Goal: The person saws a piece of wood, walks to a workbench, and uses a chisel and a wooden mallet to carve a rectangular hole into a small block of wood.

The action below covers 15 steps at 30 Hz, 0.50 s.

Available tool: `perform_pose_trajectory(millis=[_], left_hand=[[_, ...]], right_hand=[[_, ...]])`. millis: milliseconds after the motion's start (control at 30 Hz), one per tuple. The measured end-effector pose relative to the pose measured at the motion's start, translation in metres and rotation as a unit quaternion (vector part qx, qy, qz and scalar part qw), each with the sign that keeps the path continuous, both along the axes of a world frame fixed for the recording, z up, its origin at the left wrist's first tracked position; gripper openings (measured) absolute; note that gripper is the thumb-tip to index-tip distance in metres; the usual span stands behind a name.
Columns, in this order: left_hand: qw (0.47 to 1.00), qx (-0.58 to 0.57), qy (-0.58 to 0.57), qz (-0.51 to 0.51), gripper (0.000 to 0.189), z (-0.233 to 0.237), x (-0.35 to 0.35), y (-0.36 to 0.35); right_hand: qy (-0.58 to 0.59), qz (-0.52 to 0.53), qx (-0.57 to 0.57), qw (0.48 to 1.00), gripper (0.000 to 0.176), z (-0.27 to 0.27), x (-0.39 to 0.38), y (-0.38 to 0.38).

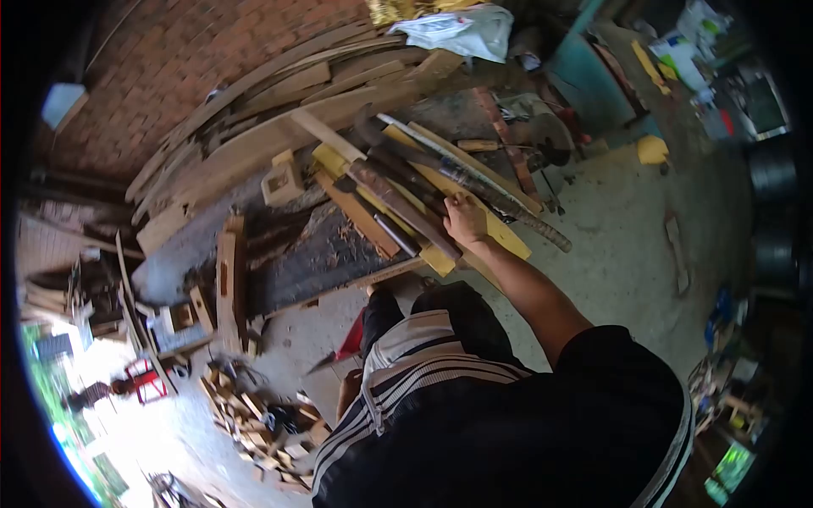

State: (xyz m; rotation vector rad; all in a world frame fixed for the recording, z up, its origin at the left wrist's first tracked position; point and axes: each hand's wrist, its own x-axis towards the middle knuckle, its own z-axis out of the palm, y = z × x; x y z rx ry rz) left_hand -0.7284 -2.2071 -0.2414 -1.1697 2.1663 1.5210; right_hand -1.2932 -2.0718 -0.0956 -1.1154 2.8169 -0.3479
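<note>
My right hand [466, 222] is closed over the pile on the workbench, its fingers curled at the lower end of a dark rod-like handle [411, 176]. Beside it lie a thick brown bar [394, 201] and a dark, patterned long stick [508, 203]. A pale wooden handle [326, 135] sticks out at the upper left. Under these are yellow boards [500, 233] and a chisel-like tool with a black handle [396, 234]. My left hand [349, 389] hangs low beside my body, partly covered by my shirt; its fingers are not clear.
Long curved planks [288, 80] are stacked along the bench's far side. A wooden block with a hole [282, 179] sits on the bench. Wood offcuts [262, 423] are heaped on the floor at lower left. A red-handled saw [349, 339] is near my legs.
</note>
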Motion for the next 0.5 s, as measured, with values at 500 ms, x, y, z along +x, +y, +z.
perform_pose_trajectory(millis=[500], left_hand=[[0.984, 0.099, -0.057, 0.134, 0.034, 0.133, -0.089, -0.267]], right_hand=[[-0.178, -0.237, 0.062, 0.953, 0.037, 0.057, 0.007, -0.026]])
